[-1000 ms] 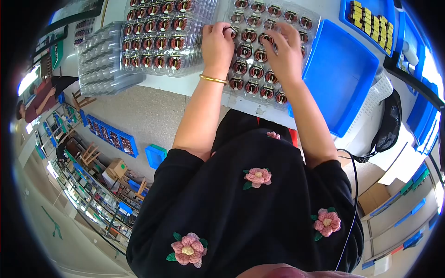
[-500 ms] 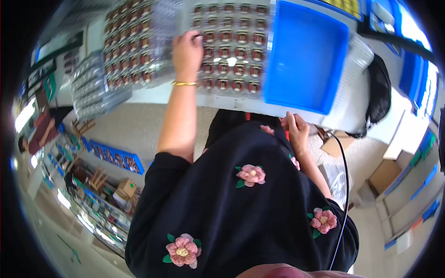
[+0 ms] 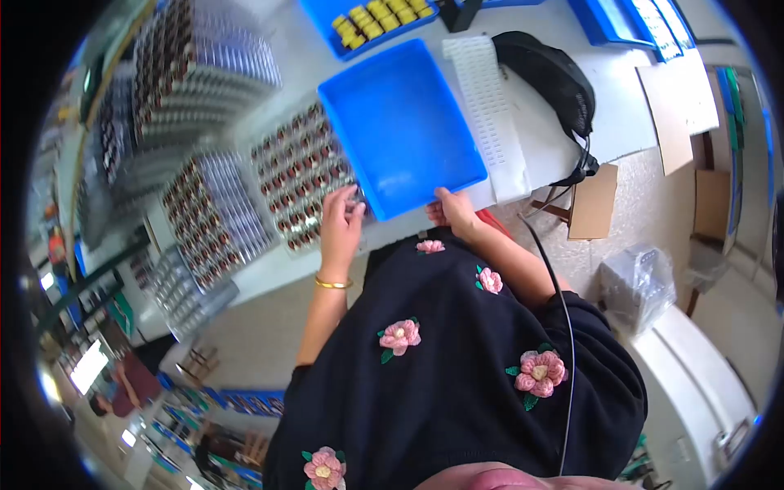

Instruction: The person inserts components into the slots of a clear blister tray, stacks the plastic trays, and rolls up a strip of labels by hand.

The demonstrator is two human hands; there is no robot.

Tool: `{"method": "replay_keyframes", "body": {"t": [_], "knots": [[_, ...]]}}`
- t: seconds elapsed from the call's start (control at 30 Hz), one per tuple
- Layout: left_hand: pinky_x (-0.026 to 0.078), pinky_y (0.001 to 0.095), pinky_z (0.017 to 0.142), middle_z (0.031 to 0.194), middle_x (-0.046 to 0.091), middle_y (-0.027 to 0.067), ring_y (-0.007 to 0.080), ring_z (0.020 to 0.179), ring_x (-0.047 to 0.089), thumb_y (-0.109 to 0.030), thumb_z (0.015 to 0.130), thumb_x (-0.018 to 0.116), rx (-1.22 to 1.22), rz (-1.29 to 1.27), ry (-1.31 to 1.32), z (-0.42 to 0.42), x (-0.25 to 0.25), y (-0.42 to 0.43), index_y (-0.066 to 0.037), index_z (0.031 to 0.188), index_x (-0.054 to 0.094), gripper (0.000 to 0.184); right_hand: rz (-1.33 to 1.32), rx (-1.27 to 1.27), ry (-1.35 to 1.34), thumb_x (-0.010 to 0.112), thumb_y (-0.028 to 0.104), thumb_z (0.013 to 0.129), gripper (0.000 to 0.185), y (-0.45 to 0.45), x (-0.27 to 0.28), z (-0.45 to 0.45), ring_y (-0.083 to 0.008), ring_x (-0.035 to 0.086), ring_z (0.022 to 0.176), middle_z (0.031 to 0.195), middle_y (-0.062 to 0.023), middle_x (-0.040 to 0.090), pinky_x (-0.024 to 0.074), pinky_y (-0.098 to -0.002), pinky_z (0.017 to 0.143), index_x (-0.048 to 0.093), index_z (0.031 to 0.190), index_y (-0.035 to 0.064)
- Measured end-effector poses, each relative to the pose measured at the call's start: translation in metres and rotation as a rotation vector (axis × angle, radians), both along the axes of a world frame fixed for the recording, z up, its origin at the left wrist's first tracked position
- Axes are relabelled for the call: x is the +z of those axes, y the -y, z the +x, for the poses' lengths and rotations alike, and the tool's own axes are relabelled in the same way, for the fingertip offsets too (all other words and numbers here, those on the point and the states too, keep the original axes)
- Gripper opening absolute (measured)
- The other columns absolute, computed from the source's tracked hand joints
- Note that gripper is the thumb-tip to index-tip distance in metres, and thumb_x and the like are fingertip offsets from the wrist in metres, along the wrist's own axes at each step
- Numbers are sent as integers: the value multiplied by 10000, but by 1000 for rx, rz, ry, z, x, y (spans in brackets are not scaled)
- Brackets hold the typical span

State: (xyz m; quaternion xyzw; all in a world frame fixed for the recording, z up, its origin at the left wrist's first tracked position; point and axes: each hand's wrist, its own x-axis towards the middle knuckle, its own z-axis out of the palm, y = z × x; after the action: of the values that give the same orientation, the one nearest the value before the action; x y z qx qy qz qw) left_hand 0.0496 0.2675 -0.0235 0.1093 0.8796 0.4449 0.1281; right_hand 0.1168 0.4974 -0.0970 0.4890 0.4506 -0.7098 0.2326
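Note:
My left hand (image 3: 340, 229), with a gold bangle at the wrist, is at the near right corner of a clear plastic tray (image 3: 298, 175) filled with rows of small dark-red and metal parts. Its thumb and fingertips close around something small and greyish, too small to name. Directly right of this hand is a shallow blue bin (image 3: 400, 122) with nothing visible inside. My right hand (image 3: 456, 214) grips the bin's near rim, thumb on top and the other fingers curled below, partly hidden.
Stacked filled plastic trays (image 3: 208, 216) stand to the left, with a taller stack (image 3: 196, 73) behind. Another blue bin (image 3: 347, 51) at the back holds yellow parts. Right of the bin lie a white perforated sheet (image 3: 483, 106) and a black mesh bag (image 3: 555, 86). A black cable (image 3: 563, 327) hangs over my body.
The view has swung rightward. My left hand has moved from the tray's far part to its near right corner. My right hand has come from the table edge onto the bin's rim.

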Motion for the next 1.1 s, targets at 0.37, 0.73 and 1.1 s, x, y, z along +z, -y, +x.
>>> {"method": "replay_keyframes", "body": {"t": [0.37, 0.73, 1.1], "knots": [[408, 358, 1029, 1354, 510, 122, 214, 1198, 514, -192, 937, 656, 26, 569, 413, -20, 41, -47, 26, 1421, 376, 600, 195, -137, -558, 534, 302, 989, 321, -28, 26, 51, -151, 633, 665, 770, -84, 650, 508, -263, 560, 619, 947, -4], [441, 326, 1009, 1254, 574, 146, 205, 1173, 558, -144, 933, 656, -463, 682, 418, -36, 122, -233, 13, 1359, 422, 511, 384, -879, -824, 402, 203, 988, 313, -99, 73, 31, -176, 617, 800, 1014, -92, 602, 513, -312, 624, 487, 1208, -4], [503, 298, 864, 1146, 653, 69, 170, 1028, 632, -211, 967, 604, 135, 276, 643, -24, 32, -121, -41, 1221, 578, 307, 756, -1176, -661, 467, 293, 942, 290, -387, 122, -124, -158, 440, 356, 554, -51, 498, 312, -298, 308, 504, 834, 26]]}}
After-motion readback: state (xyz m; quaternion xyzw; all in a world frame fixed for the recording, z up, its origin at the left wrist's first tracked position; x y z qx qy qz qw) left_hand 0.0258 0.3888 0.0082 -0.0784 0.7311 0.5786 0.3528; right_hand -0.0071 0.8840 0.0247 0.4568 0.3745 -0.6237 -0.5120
